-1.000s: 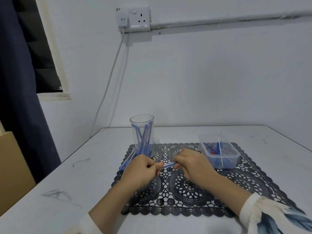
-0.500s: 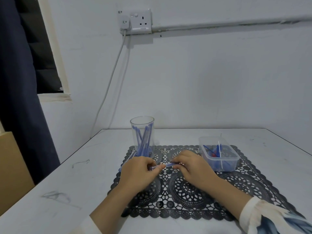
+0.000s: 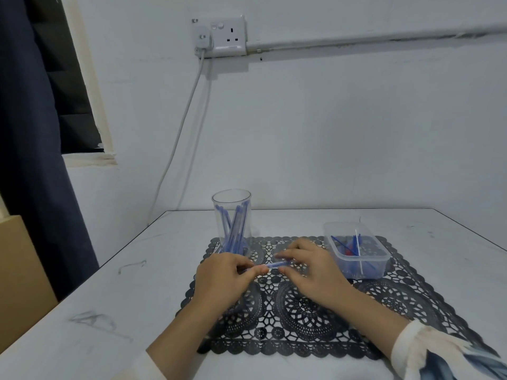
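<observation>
Single view, from a wide-angle camera worn on the person's head. It looks forward and slightly down across the tabletop [image 3: 131, 297] toward the facing wall [image 3: 343, 138], which fills the upper half of the frame. The left hand [image 3: 219, 281] and right hand [image 3: 312, 272], holding a blue pen [image 3: 274, 264] between them, lie nearest the lens, just below centre; both forearms enter from the bottom edge. The wall socket [image 3: 227, 37] marks the top, left of centre, a dark curtain [image 3: 33, 174] the left edge.

Left grip [image 3: 220, 274], right grip [image 3: 311, 270] side by side, knuckles up, fingers curled pinching, fingertips nearly meeting.
</observation>
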The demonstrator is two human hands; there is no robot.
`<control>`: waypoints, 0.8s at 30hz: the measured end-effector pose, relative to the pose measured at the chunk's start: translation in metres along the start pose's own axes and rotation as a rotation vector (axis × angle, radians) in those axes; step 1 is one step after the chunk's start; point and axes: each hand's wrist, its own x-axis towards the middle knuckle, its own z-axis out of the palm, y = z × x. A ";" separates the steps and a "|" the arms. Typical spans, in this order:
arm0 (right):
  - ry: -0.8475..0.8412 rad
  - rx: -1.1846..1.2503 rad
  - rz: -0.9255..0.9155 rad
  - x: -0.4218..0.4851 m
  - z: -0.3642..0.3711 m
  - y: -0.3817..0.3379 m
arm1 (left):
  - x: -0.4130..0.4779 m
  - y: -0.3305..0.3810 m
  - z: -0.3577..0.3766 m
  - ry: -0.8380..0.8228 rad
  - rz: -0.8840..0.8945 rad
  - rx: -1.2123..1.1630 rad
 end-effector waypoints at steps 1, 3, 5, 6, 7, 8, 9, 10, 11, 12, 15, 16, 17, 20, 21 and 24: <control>-0.004 0.008 0.010 0.000 0.001 0.000 | 0.000 0.000 -0.001 0.002 0.002 0.001; -0.020 0.002 0.025 0.000 0.001 0.001 | 0.000 0.000 -0.002 0.000 0.002 0.012; -0.023 -0.024 0.009 0.000 0.000 0.001 | 0.000 -0.001 -0.003 -0.010 0.005 0.031; -0.012 -0.035 -0.001 0.000 -0.001 0.000 | 0.000 -0.001 -0.003 -0.013 0.006 0.037; 0.004 -0.040 -0.005 0.000 -0.001 -0.001 | 0.000 -0.001 -0.004 -0.011 0.008 0.038; 0.023 -0.037 -0.004 0.000 -0.001 -0.001 | 0.000 0.000 -0.004 -0.005 0.011 0.039; 0.040 -0.029 -0.001 0.000 -0.002 -0.001 | 0.000 0.000 -0.005 0.003 0.014 0.038; 0.052 -0.017 0.004 0.000 -0.002 -0.001 | 0.000 0.000 -0.006 0.007 0.017 0.035; 0.059 -0.001 0.007 -0.001 -0.002 -0.001 | 0.001 0.000 -0.006 0.010 0.021 0.031; 0.061 0.015 0.005 -0.001 -0.002 -0.001 | 0.000 0.000 -0.007 0.008 0.026 0.027; 0.071 0.030 -0.011 -0.001 -0.002 -0.001 | 0.000 -0.001 -0.007 0.000 0.033 0.012; 0.069 0.027 -0.010 -0.001 -0.002 -0.001 | 0.000 -0.001 -0.008 -0.002 0.034 0.006; 0.064 0.027 -0.009 -0.001 -0.002 -0.001 | 0.000 -0.001 -0.008 -0.003 0.037 0.002; 0.031 0.021 -0.007 -0.001 -0.002 -0.003 | 0.000 -0.002 -0.009 -0.006 0.040 -0.003; 0.022 0.020 -0.010 -0.001 -0.001 -0.003 | 0.000 -0.003 -0.009 -0.006 0.044 0.000; 0.010 0.037 0.001 -0.001 -0.002 -0.002 | 0.000 -0.003 -0.009 0.001 0.056 -0.008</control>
